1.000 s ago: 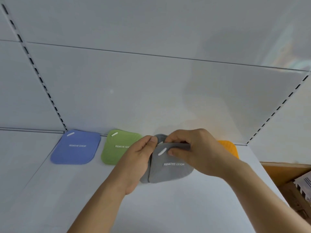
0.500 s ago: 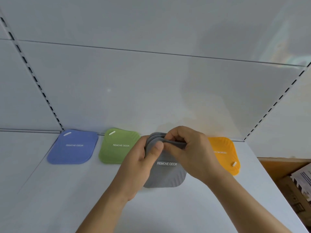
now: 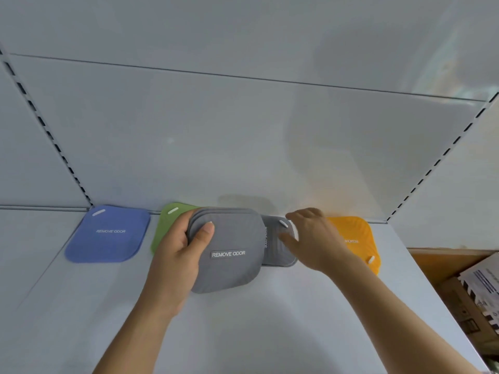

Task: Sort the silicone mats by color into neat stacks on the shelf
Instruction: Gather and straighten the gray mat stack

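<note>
Blue mat [image 3: 108, 234] and green mat [image 3: 168, 225] lie flat along the back of the shelf [image 3: 243, 333]; next right, the left hand [image 3: 175, 255] grips a wad of grey mats [image 3: 229, 249] just above the shelf, thumb on top, fingers hidden beneath. Right hand [image 3: 314, 238], fingers loosely spread and holding nothing, touches a single grey mat [image 3: 278, 247] lying flat beside the orange mat [image 3: 351, 238]. Judgement: square that grey mat with flat fingers, clear of the orange one, then lay each following mat edge-to-edge on it, labels aligned.
</note>
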{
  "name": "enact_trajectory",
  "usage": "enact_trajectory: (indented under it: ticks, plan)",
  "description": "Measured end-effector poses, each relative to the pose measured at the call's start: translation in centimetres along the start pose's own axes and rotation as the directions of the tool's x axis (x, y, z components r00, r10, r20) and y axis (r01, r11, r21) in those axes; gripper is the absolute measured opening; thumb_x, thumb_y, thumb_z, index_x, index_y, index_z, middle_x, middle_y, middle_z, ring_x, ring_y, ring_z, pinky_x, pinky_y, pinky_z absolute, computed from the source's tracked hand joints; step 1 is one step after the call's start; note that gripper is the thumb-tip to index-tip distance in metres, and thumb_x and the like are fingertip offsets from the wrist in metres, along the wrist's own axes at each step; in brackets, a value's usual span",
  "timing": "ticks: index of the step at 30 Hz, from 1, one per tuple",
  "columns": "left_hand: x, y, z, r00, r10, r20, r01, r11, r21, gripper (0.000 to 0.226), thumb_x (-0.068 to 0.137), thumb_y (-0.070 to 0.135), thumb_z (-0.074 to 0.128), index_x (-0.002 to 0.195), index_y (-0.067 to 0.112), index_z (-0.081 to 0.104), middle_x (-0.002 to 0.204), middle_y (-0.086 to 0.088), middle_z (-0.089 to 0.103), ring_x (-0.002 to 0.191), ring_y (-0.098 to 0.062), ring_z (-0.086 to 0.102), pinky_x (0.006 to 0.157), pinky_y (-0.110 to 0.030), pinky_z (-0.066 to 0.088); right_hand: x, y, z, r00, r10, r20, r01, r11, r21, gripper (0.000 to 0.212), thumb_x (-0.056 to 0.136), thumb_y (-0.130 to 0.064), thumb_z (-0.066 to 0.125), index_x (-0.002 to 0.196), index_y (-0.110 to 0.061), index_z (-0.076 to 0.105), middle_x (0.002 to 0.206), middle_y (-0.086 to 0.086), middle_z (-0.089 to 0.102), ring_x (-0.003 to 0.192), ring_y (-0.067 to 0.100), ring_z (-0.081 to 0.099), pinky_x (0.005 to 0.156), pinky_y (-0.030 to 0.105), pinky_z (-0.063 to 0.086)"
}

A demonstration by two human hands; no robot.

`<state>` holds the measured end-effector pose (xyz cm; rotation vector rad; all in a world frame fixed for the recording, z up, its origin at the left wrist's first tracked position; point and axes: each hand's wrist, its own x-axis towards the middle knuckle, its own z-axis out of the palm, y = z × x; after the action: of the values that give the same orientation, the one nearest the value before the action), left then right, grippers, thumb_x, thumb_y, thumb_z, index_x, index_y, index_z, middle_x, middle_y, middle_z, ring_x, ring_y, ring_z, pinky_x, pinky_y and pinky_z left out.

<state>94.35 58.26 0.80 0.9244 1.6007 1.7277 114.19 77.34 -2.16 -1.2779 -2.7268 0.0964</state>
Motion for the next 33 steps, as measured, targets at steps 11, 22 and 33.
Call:
enact_trajectory:
  ticks: [11,22,33]
  plan:
    - [0.0,-0.5,-0.7,1.0,-0.027,-0.014,0.026,1.0,-0.017,0.028,0.094,0.039,0.063,0.119,0.028,0.07,0.121,0.0,0.074,0.121,-0.022,0.066,0.112,-0.055,0.047,1.3,-0.6,2.2,0.993,0.107,-0.058,-0.095,0.979,0.182,0.044,0.088,-0.019,0.062,0.131,-0.021,0.062,0.118,0.006,0.06,0.108,0.032,0.06,0.085,0.038,0.053]
    - [1.5,0.3,-1.2,0.99,-0.107,-0.093,0.095,0.987,-0.127,0.017,0.103,0.027,0.062,0.118,0.024,0.07,0.118,0.0,0.076,0.116,-0.023,0.069,0.106,-0.052,0.052,-2.6,-0.9,-8.3,0.968,-0.072,-0.242,0.191,0.834,0.518,0.021,0.09,-0.01,0.071,0.092,-0.031,0.068,0.083,-0.012,0.069,0.081,0.009,0.068,0.07,0.013,0.047]
    - [2.7,2.1,1.1,0.982,-0.134,0.133,0.15,0.981,-0.12,0.024,0.1,0.031,0.067,0.119,0.018,0.072,0.12,-0.01,0.076,0.12,-0.034,0.068,0.109,-0.059,0.049,-2.3,-4.0,-12.0,0.927,-0.372,-0.035,0.34,0.801,0.492,0.031,0.095,-0.014,0.069,0.114,-0.037,0.075,0.102,-0.02,0.072,0.096,0.0,0.066,0.08,0.014,0.048]
